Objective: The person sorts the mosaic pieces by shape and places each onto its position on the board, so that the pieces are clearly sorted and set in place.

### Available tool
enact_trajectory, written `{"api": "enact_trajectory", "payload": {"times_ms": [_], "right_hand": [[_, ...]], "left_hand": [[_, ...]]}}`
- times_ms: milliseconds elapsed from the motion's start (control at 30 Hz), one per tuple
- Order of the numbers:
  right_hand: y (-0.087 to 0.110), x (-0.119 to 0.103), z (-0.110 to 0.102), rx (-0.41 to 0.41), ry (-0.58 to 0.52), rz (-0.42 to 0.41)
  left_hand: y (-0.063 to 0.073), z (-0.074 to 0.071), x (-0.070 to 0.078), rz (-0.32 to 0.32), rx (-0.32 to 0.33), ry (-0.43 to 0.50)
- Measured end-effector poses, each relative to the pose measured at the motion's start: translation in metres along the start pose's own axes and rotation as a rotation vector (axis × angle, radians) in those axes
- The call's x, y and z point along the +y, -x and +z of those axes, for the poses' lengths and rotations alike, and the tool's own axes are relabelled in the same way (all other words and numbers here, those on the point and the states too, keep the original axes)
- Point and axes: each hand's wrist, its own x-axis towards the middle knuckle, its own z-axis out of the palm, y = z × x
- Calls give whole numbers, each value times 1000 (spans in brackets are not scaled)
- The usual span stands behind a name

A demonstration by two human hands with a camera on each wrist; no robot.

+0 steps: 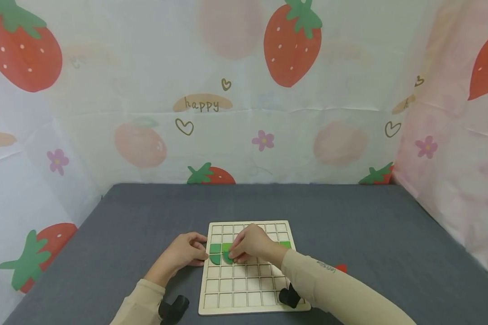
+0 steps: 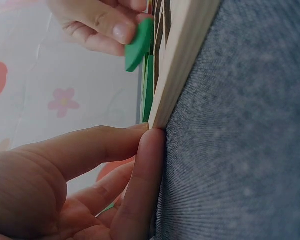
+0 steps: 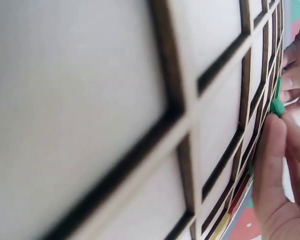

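We see the left hand (image 1: 185, 249) pinching the left edge of a pale wooden grid board (image 1: 244, 310), likely to steady it; near that edge, the right hand (image 1: 252, 243) grips a flat, round-edged green piece (image 2: 139, 46), tilted, apparently for finer control.

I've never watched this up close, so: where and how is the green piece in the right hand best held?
Probably the green piece is best pinched at its right edge, from above and the right: it is thin and flat, and tilted so that its left end juts up, free of the right hand, over the board.
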Motion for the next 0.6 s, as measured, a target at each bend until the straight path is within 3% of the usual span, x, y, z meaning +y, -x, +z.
{"api": "enact_trajectory", "payload": {"times_ms": [233,600], "right_hand": [[5,-3,3,5,79,-50],[6,-2,2,29,107,-70]], "left_hand": [[1,1,0,-9,12,-6],[0,1,0,-7,11,-11]]}}
